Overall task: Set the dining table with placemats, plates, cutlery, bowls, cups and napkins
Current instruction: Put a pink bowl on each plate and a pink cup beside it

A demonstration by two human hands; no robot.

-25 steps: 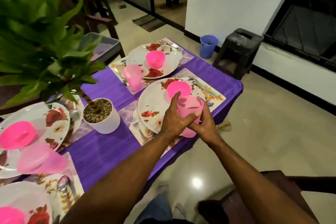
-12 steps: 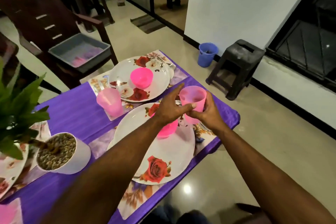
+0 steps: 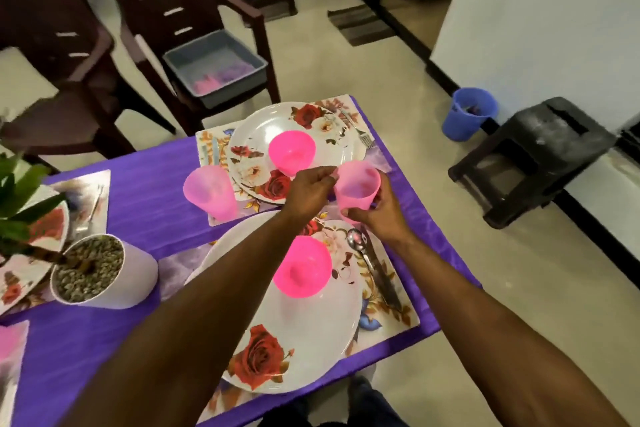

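Note:
My right hand (image 3: 379, 215) grips a pale pink cup (image 3: 356, 189) upright at the far right corner of the near placemat (image 3: 388, 291). My left hand (image 3: 308, 189) is beside the cup's rim, fingers loosely curled, holding nothing. The near floral plate (image 3: 298, 329) carries a bright pink bowl (image 3: 302, 268); a spoon (image 3: 360, 248) and knife lie to its right. The far plate (image 3: 277, 135) holds another pink bowl (image 3: 291, 151), with a second pink cup (image 3: 209, 191) at its left and a fork (image 3: 358, 130) at its right.
The table has a purple cloth (image 3: 138, 198). A white potted plant (image 3: 100, 274) stands at the left, next to another set plate (image 3: 38, 229). A brown chair (image 3: 194, 28) holds a grey tub (image 3: 216, 66). On the floor at the right are a blue bucket (image 3: 469, 113) and a black stool (image 3: 533, 156).
Both hands carried the pink cup from over the near plate to the far right corner of the near placemat. My left hand has come off the cup. The view shifted right along the table.

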